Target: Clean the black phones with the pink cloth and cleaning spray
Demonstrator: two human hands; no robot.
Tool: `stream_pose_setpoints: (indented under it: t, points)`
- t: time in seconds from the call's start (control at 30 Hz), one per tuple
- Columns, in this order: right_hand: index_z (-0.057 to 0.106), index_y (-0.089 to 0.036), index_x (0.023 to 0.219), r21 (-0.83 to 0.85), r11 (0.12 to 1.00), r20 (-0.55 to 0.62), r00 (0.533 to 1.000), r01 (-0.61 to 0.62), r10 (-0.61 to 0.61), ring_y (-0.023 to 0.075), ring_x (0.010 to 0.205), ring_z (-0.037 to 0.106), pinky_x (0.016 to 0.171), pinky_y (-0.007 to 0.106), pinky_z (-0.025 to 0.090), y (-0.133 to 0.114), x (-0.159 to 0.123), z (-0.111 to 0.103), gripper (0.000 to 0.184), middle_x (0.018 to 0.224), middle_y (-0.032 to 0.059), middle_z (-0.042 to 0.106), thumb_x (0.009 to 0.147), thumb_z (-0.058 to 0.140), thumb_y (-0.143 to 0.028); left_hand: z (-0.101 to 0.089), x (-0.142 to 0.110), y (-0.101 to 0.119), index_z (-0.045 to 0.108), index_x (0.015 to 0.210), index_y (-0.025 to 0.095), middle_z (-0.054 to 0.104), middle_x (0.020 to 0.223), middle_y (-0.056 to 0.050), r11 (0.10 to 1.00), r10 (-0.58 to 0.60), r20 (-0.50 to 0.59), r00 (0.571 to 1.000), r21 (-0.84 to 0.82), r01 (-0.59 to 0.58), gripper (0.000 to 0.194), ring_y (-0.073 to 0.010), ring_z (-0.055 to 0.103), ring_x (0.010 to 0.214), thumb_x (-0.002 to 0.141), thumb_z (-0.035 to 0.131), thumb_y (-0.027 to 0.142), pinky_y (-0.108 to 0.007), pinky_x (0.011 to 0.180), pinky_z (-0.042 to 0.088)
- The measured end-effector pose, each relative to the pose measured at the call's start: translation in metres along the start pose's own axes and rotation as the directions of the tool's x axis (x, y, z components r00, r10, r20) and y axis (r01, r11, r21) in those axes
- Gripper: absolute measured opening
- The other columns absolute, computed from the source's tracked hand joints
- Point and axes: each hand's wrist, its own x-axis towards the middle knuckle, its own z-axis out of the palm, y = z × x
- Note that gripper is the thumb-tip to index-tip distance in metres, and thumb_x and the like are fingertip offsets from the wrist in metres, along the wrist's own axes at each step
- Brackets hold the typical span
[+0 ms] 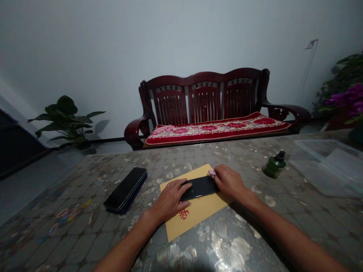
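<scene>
"Location of the flat black rectangular phone (199,188)?"

"Lower centre of the frame, on a yellow paper sheet with red characters (200,216)."

"State of the hands?"

"My left hand (171,200) rested on the phone's left end, thumb and fingers spread. My right hand (229,182) was at its right end, fingertips closed on a small pink item (212,173)."

"Adjacent items?"

"A stack of dark, flat phones (126,190) lay at lower left; a green bottle with a black cap (274,166) stood at right."

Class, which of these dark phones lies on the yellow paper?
The single phone between the left hand and right hand; the other phones lie stacked on the patterned tablecloth.
</scene>
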Motion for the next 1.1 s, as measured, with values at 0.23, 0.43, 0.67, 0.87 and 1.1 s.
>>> stream_pose_setpoints:
  t: [0.23,0.43,0.67,0.87,1.1]
  points:
    - [0.069,-0.018,0.097,0.088,0.984,0.023,0.987,0.155,-0.158,0.0188,0.092,0.061,0.077,0.026,0.037,-0.026,0.0,0.018,0.02,0.1,0.0082,0.069,0.1,0.049,-0.021,0.007,-0.007,0.028,0.054,0.138,0.023,0.056,0.143,-0.012,0.962,-0.266,-0.062,0.962,0.051,0.269,0.054,-0.0312,0.053,0.129,0.088,0.072,0.028,-0.05,0.11,0.044]
    - [0.068,-0.018,0.098,0.139,0.964,0.035,0.972,0.226,-0.233,0.0181,0.093,0.059,0.078,0.025,0.038,-0.03,0.0,0.022,0.018,0.102,0.0077,0.066,0.094,0.052,-0.013,0.022,-0.017,0.039,0.051,0.141,0.024,0.057,0.136,-0.012,0.941,-0.335,-0.158,0.929,0.005,0.34,0.057,-0.0318,0.052,0.127,0.088,0.07,0.03,-0.051,0.108,0.043]
    - [0.07,-0.017,0.098,0.168,0.974,0.006,0.988,0.149,-0.152,0.0187,0.093,0.06,0.08,0.026,0.039,-0.034,0.016,0.023,0.021,0.101,0.0087,0.067,0.1,0.049,-0.022,0.022,-0.01,0.035,0.045,0.145,0.023,0.056,0.135,-0.012,0.924,-0.379,-0.148,0.914,-0.115,0.364,0.065,-0.031,0.05,0.125,0.086,0.072,0.03,-0.049,0.108,0.041]
    - [0.07,-0.018,0.097,0.215,0.946,-0.01,0.969,0.243,-0.247,0.0175,0.092,0.059,0.08,0.025,0.039,-0.045,0.009,0.031,0.019,0.098,0.0065,0.066,0.098,0.051,-0.019,0.019,0.004,0.025,0.044,0.143,0.022,0.059,0.133,-0.01,0.936,-0.344,-0.161,0.925,-0.135,0.325,0.066,-0.0309,0.051,0.124,0.085,0.075,0.028,-0.048,0.107,0.041]
    - [0.07,-0.017,0.099,0.165,0.978,-0.043,0.992,0.127,-0.121,0.0182,0.092,0.059,0.079,0.026,0.039,-0.035,0.011,0.03,0.018,0.101,0.0078,0.066,0.096,0.052,-0.016,0.019,0.003,0.026,0.051,0.135,0.021,0.062,0.127,-0.011,0.94,-0.34,-0.203,0.918,-0.119,0.321,0.061,-0.0318,0.054,0.12,0.082,0.078,0.031,-0.048,0.104,0.043]
